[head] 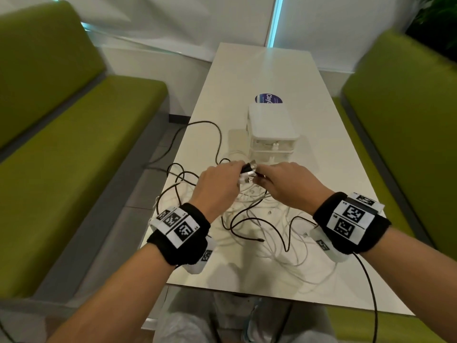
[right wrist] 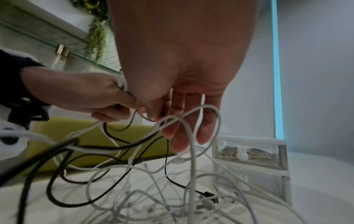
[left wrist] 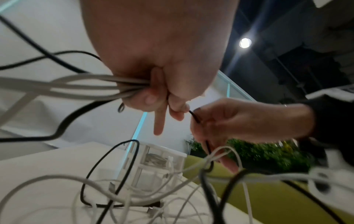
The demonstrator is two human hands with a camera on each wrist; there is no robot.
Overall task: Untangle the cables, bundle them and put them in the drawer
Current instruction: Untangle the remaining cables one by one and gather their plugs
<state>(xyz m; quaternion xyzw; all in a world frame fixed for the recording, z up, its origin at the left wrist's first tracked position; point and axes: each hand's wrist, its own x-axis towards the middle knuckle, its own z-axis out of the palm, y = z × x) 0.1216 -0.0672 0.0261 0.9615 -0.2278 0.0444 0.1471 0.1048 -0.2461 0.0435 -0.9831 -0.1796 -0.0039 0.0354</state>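
Observation:
A tangle of white and black cables (head: 259,219) lies on the white table (head: 321,169), in front of a small white drawer unit (head: 270,129) whose two drawers are closed. Both hands meet just above the tangle, close to the unit. My left hand (head: 220,181) grips a bunch of white cables (left wrist: 107,86) in its curled fingers, with one finger pointing straight down. My right hand (head: 282,184) pinches a thin black cable (left wrist: 195,117) that runs over from the left hand's fingers. A white cable loop (right wrist: 191,121) hangs across the right hand's fingers. Metal plug ends (head: 248,170) show between the hands.
Green benches (head: 74,144) flank the table on both sides. A round blue sticker (head: 268,99) lies behind the drawer unit. One black cable loop (head: 205,134) reaches to the table's left edge. The upper drawer (right wrist: 247,153) holds coiled cables. The near table edge (head: 247,290) is just below my wrists.

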